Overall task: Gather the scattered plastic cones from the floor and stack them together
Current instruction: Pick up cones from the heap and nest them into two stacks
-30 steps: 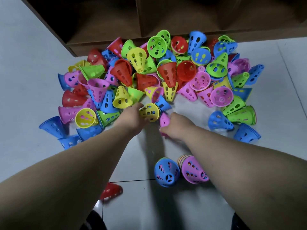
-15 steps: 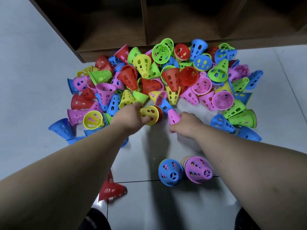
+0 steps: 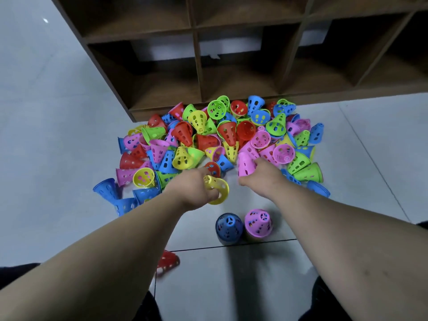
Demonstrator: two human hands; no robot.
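1. While curled round the yellow cone [image 3: 217,187], keep the left grip [image 3: 193,189] snug but not crushing: thin perforated plastic, likely to flex under a hard squeeze.
2. Right grip [image 3: 262,176]: clamped on a pink cone [image 3: 245,163], held at the near edge of the pile [image 3: 208,140].
3. Step in hand, as judged: carrying both held cones back to the stacks. Turn each one wide mouth down before lowering.
4. Blue stack [image 3: 229,227] and pink stack [image 3: 258,222]: upright on the floor [image 3: 69,112], just beside each other, nearer the body than either grip.
5. Lower one cone at a time, axis in line with the chosen stack. Press lightly until seated, then release straight upward to avoid toppling the neighbouring stack.
6. Keep both forearms high on the way back, clear of the stacks and of the lone red cone [image 3: 168,261] lying under the left forearm.
7. Remainder of task, as judged: large. Most cones loose in the pile against the foot of the wooden shelf unit [image 3: 231,66].
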